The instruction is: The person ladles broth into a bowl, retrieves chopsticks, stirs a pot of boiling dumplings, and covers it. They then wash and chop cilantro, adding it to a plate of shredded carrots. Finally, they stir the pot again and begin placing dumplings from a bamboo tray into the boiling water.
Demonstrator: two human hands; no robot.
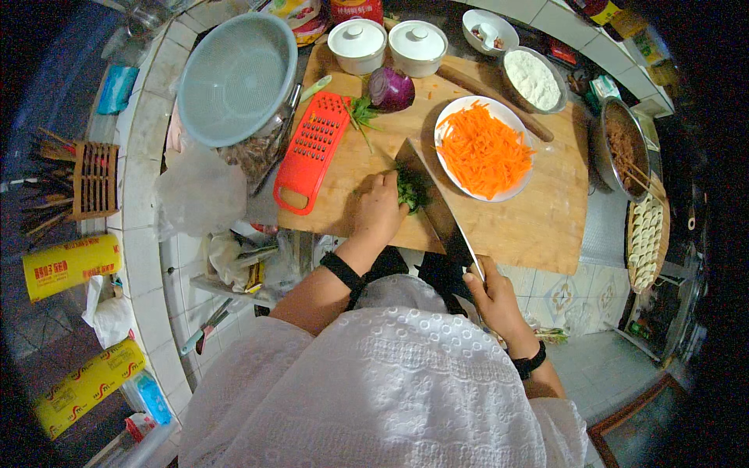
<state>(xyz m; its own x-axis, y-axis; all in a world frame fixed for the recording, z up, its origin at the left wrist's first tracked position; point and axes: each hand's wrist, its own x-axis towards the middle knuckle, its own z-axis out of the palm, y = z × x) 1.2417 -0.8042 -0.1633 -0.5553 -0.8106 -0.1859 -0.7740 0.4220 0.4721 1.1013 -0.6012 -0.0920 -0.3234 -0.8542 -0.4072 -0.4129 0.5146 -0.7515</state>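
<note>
My left hand (381, 206) rests on the wooden cutting board (550, 234), its fingers curled against a small heap of chopped green herbs (409, 192). In my right hand (494, 292) is the handle of a broad-bladed cleaver (436, 202). The blade stands on edge just right of the herbs, its front end pointing away from me. Farther right, a white plate (529, 175) holds shredded carrot (485, 152). Left of my left hand lies a red grater (313, 155), with a leafy herb sprig (364, 111) by its far end. Half a purple onion (392, 89) sits beyond it.
Two lidded white pots (358, 47) stand at the board's far edge. A rolling pin (497, 102) lies beside a bowl of flour (532, 81). A blue-grey colander (240, 82) is at left. At right are a metal bowl of filling (623, 146) and a tray of dumplings (646, 240).
</note>
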